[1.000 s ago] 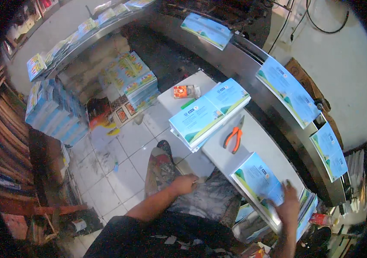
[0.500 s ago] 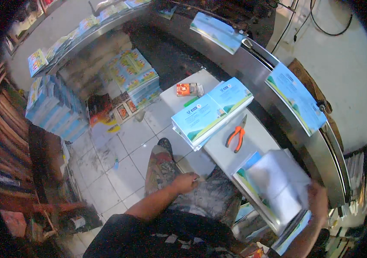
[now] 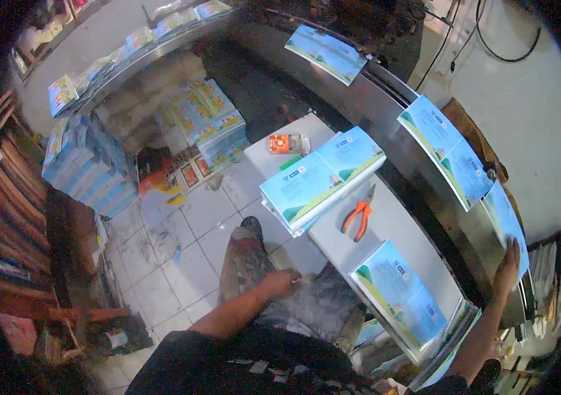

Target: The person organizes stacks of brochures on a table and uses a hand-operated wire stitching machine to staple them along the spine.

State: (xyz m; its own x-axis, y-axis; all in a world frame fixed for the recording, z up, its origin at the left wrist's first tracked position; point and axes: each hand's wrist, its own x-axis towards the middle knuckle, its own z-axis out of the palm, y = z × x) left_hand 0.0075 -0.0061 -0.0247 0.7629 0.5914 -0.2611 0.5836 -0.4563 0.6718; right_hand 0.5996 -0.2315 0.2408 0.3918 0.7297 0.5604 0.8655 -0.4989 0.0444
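My left hand (image 3: 281,283) is closed over my lap, with a small pale thing poking from its fingertips, too small to name. At the right, my right hand (image 3: 507,266) lies with stretched fingers on a blue printed sheet (image 3: 505,214) draped over the curved metal rail (image 3: 418,141). Another blue printed sheet (image 3: 448,155) straddles the rail just ahead of it. Nearest my right forearm, a stack of blue printed sheets (image 3: 399,296) rests on the white table (image 3: 385,217). Orange-handled pliers (image 3: 358,219) lie on that table.
A thicker stack of printed sheets (image 3: 323,174) and a small orange box (image 3: 283,144) occupy the table's far end. Farther along the rail hangs another sheet (image 3: 326,54). Piles of booklets (image 3: 86,164) stand on the tiled floor at left, beside wooden shelving (image 3: 14,217).
My right hand has moved from the near stack up to the rail, where a further sheet now hangs. The raised white sheet side over the stack is gone. My left hand has barely moved.
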